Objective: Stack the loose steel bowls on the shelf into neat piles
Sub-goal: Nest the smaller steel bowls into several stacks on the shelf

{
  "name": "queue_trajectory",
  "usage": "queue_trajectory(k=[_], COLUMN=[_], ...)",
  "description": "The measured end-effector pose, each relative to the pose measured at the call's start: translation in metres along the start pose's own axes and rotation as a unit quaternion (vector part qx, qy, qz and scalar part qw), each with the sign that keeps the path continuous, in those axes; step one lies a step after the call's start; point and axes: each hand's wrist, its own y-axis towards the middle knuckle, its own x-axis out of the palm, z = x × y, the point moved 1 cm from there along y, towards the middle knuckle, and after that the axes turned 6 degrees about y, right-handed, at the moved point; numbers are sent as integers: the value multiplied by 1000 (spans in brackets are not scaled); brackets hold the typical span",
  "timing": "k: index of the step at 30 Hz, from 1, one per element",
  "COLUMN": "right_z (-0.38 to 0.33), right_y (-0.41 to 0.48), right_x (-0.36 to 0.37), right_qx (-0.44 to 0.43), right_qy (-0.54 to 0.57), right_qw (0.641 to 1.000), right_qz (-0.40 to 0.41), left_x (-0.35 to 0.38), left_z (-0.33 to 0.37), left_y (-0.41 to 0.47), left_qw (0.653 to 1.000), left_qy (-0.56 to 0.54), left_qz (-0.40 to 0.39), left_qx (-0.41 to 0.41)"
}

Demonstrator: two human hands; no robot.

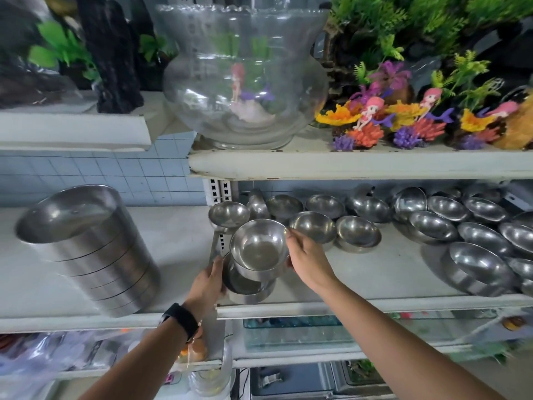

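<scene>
My right hand (305, 258) grips the rim of a small steel bowl (258, 249), held tilted just above a second bowl. My left hand (209, 280) holds that lower steel bowl (245, 285) by its left side at the front of the white shelf (360, 303). The upper bowl sits partly inside the lower one. Several loose steel bowls (357, 232) lie scattered behind and to the right along the shelf, some leaning on each other. A larger bowl (478, 268) lies near the shelf's right front.
A tall stack of steel pans (89, 249) stands on the left shelf. Overhead, the upper shelf edge (346, 166) carries a glass fishbowl (245, 79) and plastic aquarium ornaments (403, 119). Glass tanks (294, 332) sit on the shelf below.
</scene>
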Motion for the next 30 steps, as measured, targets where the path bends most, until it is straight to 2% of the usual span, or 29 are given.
queue_trajectory(k=[10,17,20,25,30], right_z=[-1,0,6,9,11], right_y=[-4,-5,-2,-1,2], right_x=[24,28,31,34,36], right_qx=[20,21,22,25,42], right_qy=[-61,-169,-177,-176,-133], right_qw=[998,984,983,983,989], right_qz=[-27,-51,-41,-41,-39], left_x=[-1,-3,-5,-9,-14], left_z=[2,2,5,5,4], left_y=[1,-3,-6,-11,-17], left_qw=[997,994,993,995,997], left_qy=[-62,-83,-87,-86,-72], left_qz=[-8,-16,-12,-9,41], left_qx=[-47,-72,-73,-45,10])
